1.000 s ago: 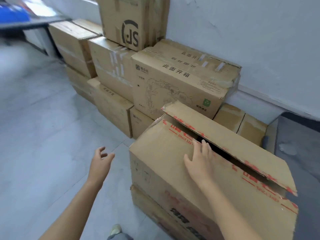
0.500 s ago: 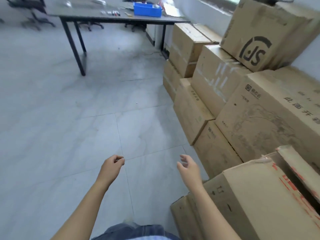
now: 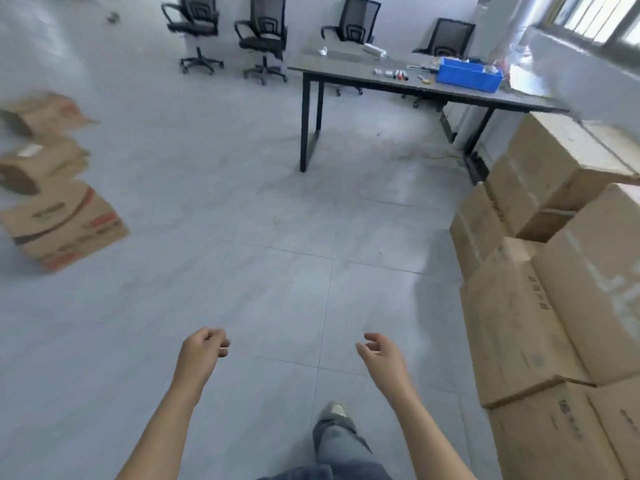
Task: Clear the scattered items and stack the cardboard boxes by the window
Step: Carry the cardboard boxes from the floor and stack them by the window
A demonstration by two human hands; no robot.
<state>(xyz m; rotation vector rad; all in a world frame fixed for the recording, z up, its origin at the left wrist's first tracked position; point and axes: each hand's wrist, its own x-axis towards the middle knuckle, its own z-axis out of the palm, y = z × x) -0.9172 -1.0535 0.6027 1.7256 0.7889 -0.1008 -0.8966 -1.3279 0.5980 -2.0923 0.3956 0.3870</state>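
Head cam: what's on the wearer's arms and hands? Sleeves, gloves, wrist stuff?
Nothing worn: left hand and right hand are ungloved, no rings, watch or bands visible. Left forearm and right forearm are bare to the frame edge, so no sleeves show. Below: blue jeans and a light shoe.

Stacked brown boxes (image 3: 540, 306) at right wall; loose boxes (image 3: 65, 223) scattered far left on floor, blurred.

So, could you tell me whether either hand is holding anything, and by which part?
Nothing is held: the left hand and the right hand are both empty, fingers loosely curled.
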